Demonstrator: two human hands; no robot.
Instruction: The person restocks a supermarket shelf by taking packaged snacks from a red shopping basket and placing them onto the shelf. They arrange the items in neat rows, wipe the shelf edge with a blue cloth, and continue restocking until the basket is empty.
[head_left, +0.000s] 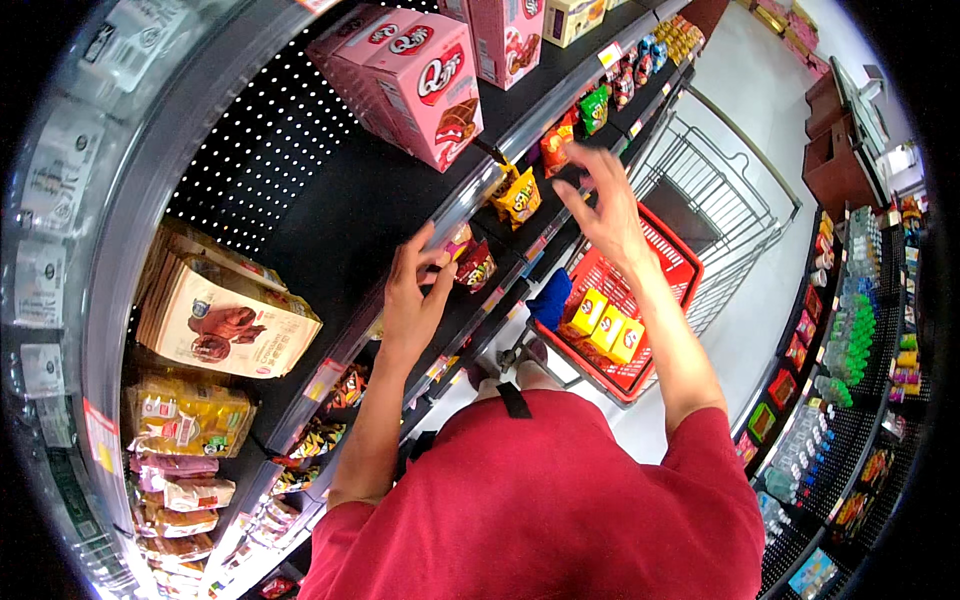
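My left hand (416, 296) is raised at the front edge of the shelf, fingers apart. Just beyond its fingertips, on the shelf below, lie a dark red snack bag (476, 268) and a purple-and-yellow packet (460, 241). My right hand (611, 214) hovers in front of the same lower shelf, thumb and fingers spread with nothing seen between them. Closest to its fingertips is an orange-red snack bag (555, 150). Yellow snack bags (519, 196) stand between the two hands, and a green bag (595, 110) sits farther along.
Pink snack boxes (442, 90) and brown croissant bags (232, 322) occupy the upper shelf (330, 202). A metal shopping cart (720, 180) stands at my right, with a red basket (686, 262) holding yellow boxes (609, 330) and a blue cloth-like item (553, 298). Opposite runs a bottle shelf (817, 450).
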